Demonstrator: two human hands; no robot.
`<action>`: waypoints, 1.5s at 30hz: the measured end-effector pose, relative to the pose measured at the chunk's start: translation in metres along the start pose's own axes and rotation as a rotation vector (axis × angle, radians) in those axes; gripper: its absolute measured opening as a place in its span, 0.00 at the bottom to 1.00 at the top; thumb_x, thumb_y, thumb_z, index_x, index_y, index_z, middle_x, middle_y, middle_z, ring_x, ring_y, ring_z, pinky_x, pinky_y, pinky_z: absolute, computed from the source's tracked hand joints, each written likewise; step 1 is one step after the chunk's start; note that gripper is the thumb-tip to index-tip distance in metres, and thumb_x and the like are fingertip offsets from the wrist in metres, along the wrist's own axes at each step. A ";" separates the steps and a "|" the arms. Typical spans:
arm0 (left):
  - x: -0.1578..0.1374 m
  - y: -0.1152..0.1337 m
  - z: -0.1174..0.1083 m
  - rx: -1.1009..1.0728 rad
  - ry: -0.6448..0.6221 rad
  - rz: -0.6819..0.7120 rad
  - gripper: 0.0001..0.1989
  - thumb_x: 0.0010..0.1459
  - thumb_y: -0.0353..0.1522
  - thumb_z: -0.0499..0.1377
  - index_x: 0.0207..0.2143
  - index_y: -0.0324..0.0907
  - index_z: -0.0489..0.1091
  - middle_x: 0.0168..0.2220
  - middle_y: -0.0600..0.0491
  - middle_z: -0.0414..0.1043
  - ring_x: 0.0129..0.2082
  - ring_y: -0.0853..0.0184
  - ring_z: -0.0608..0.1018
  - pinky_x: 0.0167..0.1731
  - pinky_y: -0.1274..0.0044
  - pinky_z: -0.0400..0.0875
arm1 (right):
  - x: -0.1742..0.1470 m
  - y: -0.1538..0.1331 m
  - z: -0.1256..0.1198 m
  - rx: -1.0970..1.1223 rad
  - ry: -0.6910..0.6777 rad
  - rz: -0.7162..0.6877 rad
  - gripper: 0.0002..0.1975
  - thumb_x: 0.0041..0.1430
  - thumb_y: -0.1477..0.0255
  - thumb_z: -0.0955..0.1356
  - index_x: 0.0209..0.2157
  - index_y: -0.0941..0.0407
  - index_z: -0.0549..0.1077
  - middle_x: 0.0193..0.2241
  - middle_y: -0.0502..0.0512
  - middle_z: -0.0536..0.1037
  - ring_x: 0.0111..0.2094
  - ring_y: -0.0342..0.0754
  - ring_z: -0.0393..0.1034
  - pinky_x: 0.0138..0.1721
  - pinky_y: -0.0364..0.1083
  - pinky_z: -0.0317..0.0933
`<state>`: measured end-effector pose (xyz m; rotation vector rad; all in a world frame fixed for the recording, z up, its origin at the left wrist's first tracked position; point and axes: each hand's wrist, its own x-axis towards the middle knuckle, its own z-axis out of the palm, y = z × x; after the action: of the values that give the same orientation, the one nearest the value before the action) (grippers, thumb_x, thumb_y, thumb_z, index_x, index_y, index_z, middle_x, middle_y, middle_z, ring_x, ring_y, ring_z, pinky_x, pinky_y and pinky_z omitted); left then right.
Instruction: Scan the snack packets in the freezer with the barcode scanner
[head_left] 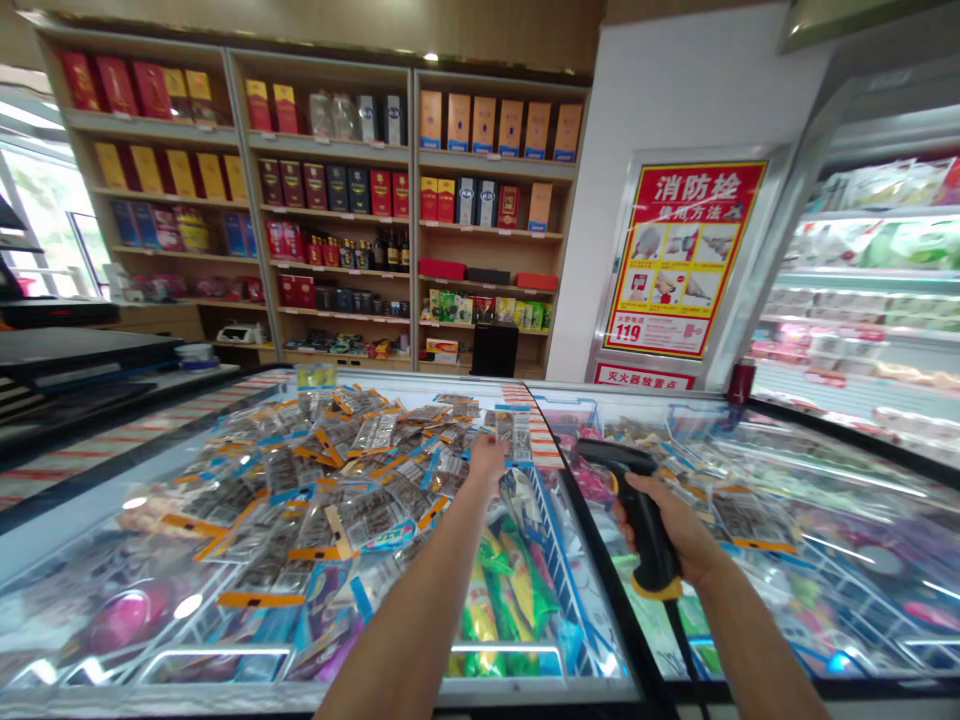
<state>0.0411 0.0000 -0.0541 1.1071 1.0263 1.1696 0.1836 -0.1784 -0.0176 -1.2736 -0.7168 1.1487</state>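
The right hand (681, 525) was wrapped around the handle of a black-and-yellow scanner (651, 525), its head angled toward the left hand (489, 458). That hand was at the edge of a clear packet (513, 430); whether it pinched it, I could not tell. Left of it, orange-edged packets (379, 510) lay across the freezer (609, 600); beyond both hands stood shelves (413, 220)

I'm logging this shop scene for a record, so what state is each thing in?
Right hand: closed around the scanner
Scanner: held, cable attached
Left hand: stretched out at the packets, grip unclear
Packets: scattered, overlapping
Glass top: partly covered by packets
Fire hydrant cabinet: shut
Wall shelves: stocked
Display fridge: lit, stocked
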 end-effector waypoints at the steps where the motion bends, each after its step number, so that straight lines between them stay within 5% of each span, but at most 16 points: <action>1: 0.001 0.001 -0.001 -0.053 0.018 -0.002 0.04 0.42 0.26 0.53 0.25 0.39 0.61 0.20 0.57 0.64 0.20 0.74 0.67 0.23 0.80 0.63 | -0.001 0.001 0.002 -0.016 -0.007 0.016 0.12 0.50 0.65 0.62 0.21 0.59 0.65 0.13 0.49 0.68 0.11 0.39 0.61 0.11 0.39 0.56; 19: 0.004 0.006 -0.005 -0.269 0.081 -0.036 0.07 0.42 0.25 0.54 0.27 0.40 0.59 0.21 0.58 0.63 0.20 0.74 0.67 0.24 0.80 0.63 | -0.010 0.000 0.006 -0.071 -0.114 0.074 0.10 0.51 0.66 0.61 0.28 0.59 0.66 0.13 0.48 0.68 0.10 0.40 0.61 0.09 0.38 0.57; 37: 0.009 0.003 -0.003 -0.226 0.078 -0.025 0.06 0.41 0.26 0.54 0.26 0.40 0.61 0.20 0.58 0.63 0.20 0.74 0.67 0.25 0.79 0.63 | -0.008 -0.003 -0.001 -0.012 -0.087 0.076 0.10 0.50 0.66 0.62 0.26 0.59 0.66 0.14 0.48 0.68 0.11 0.39 0.61 0.10 0.39 0.57; 45: 0.008 0.004 -0.004 -0.167 0.080 -0.001 0.06 0.42 0.26 0.54 0.27 0.40 0.61 0.23 0.57 0.63 0.22 0.74 0.66 0.26 0.77 0.63 | -0.012 -0.002 0.002 -0.151 -0.053 0.081 0.09 0.50 0.66 0.62 0.25 0.58 0.64 0.12 0.47 0.68 0.10 0.40 0.61 0.09 0.39 0.56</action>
<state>0.0370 0.0083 -0.0514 0.9349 0.9714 1.2834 0.1781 -0.1883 -0.0130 -1.4132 -0.8100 1.2162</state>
